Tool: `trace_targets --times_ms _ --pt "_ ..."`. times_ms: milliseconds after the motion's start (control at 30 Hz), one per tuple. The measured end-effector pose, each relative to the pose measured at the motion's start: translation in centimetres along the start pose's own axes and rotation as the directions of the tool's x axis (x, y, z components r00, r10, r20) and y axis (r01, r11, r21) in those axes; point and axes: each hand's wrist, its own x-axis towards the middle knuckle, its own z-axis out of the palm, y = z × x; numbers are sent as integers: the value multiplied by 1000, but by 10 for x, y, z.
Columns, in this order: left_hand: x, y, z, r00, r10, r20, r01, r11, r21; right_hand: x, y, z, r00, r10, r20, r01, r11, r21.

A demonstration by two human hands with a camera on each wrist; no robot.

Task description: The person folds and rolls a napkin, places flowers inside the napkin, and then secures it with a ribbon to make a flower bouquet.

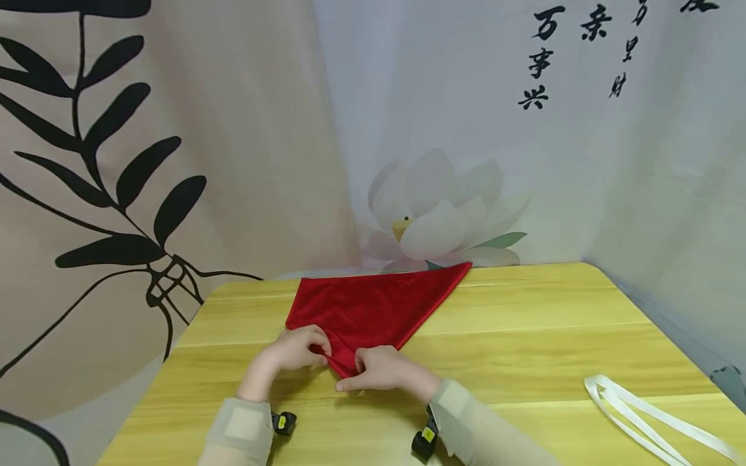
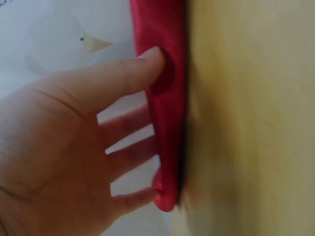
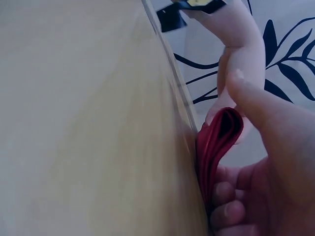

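Observation:
A red cloth (image 1: 373, 304), smooth and slightly shiny, lies on the table with a pointed corner at the far right and its near edge folded over. My left hand (image 1: 300, 346) pinches the near left edge; in the left wrist view its thumb (image 2: 133, 71) presses one side of the cloth (image 2: 166, 113), while the fingers reach to the other. At the near tip is my right hand (image 1: 381, 369). The right wrist view shows its fingers touching the layered fold (image 3: 216, 142), with the thumb (image 3: 253, 103) raised apart from it.
A white ribbon-like strip (image 1: 658, 421) lies looped at the right of the wood-grain table (image 1: 513, 336). Behind the table hangs a printed curtain (image 1: 262, 129) with leaves, a lotus and characters. Both wrists carry small black devices.

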Motion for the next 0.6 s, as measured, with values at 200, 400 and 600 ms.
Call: trace_targets --times_ms 200,400,600 --pt "3 4 -12 996 6 86 0 998 -68 0 -4 1 1000 6 -12 -6 1000 -3" --pt "5 5 -12 995 24 97 -17 997 -75 -3 -2 0 998 -25 -58 28 998 51" --pt "6 6 -10 999 -25 43 25 1000 -10 -5 -5 -7 995 -54 -81 61 994 85"
